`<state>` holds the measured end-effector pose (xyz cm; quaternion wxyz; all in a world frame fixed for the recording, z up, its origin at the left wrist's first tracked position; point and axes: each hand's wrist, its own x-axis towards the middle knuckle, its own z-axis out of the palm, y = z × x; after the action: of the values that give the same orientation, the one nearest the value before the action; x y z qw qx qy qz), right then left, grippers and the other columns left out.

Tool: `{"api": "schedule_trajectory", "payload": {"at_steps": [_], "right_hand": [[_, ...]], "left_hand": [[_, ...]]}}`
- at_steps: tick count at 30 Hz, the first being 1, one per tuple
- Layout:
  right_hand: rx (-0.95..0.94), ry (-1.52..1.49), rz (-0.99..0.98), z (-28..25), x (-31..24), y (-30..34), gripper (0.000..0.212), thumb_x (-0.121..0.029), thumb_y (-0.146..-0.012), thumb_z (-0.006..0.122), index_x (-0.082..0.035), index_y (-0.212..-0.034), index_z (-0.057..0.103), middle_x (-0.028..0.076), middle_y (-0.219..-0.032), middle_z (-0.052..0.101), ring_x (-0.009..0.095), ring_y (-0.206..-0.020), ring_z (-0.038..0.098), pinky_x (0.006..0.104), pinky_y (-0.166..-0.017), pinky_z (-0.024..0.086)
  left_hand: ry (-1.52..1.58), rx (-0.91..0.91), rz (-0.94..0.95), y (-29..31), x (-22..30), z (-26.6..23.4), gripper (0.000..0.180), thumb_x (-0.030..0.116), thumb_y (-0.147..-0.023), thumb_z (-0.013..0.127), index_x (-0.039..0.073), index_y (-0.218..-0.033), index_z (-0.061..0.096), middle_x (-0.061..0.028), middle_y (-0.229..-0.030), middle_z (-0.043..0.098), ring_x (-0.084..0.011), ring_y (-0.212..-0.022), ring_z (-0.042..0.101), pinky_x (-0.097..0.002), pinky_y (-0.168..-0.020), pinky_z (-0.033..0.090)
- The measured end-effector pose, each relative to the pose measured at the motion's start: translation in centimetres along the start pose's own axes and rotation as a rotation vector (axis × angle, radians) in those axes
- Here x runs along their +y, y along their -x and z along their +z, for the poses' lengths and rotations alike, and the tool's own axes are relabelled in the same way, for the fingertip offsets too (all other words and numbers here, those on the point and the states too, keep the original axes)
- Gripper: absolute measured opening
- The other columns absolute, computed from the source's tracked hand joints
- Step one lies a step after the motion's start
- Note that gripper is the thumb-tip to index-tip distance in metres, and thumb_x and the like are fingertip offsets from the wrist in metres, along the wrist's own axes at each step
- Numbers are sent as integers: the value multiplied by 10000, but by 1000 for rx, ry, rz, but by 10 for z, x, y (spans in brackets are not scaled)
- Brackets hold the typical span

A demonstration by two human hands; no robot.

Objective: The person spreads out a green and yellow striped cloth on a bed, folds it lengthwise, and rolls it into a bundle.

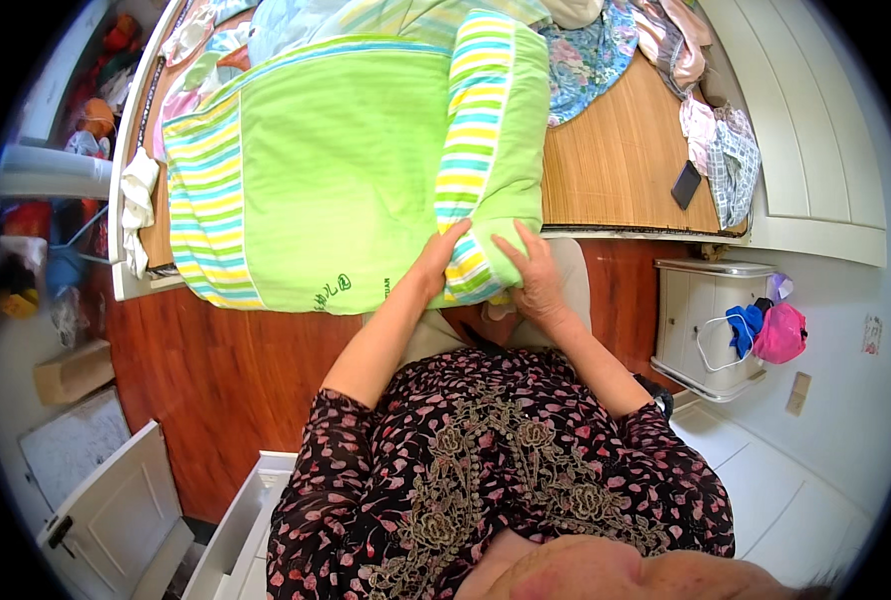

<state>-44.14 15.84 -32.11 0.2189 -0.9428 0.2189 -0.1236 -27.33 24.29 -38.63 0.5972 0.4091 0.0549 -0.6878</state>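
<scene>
A bright green quilt [341, 170] with striped borders lies spread over the bed, its near edge hanging past the bed frame. Its right side is doubled over into a thick long fold [506, 130], with yellow, blue, green and white stripes along the left of it. At the near end of this fold, my left hand [440, 262] grips the striped side. Opposite it, my right hand [538, 275] holds the plain green side, fingers curved over the top. The undersides of both grips are hidden by the cloth.
A woven mat [596, 165] covers the bed. On its right lie a dark phone [686, 185] and checked cloth [734, 165]; a blue floral cloth [591, 65] is farther back. A white cabinet [711, 325] stands at right, an open white door [116, 510] at lower left.
</scene>
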Motion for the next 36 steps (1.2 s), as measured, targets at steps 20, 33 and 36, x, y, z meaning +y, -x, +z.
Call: {"api": "schedule_trajectory", "payload": {"at_steps": [20,33,36], "right_hand": [[742,-209,-58,-165,5,-172,541,-105,-874,531,3,-1374,358,125,-1410,378,234,-1274,370,363,-1043,304],[87,148,-54,83,87,-244,584,-395,-861,578,-175,-1376,414,203,-1389,383,347,-1302,344,518,-1055,262],[274,-48,-57,50,115,-214,555,-338,-853,617,-84,-1323,468,204,-1326,448,341,-1271,384,457,-1060,279]], "left_hand": [[-308,167,224,17,-43,-28,628,18,-690,571,27,-1293,392,-84,-1118,546,-210,-1009,543,-318,-886,438],[-283,210,61,22,-39,-26,608,-17,-684,526,16,-1284,435,-86,-1174,553,-222,-1074,528,-323,-925,415],[-322,194,64,22,-41,-28,617,-18,-687,513,5,-1297,424,-101,-1192,552,-241,-1091,531,-340,-944,408]]}}
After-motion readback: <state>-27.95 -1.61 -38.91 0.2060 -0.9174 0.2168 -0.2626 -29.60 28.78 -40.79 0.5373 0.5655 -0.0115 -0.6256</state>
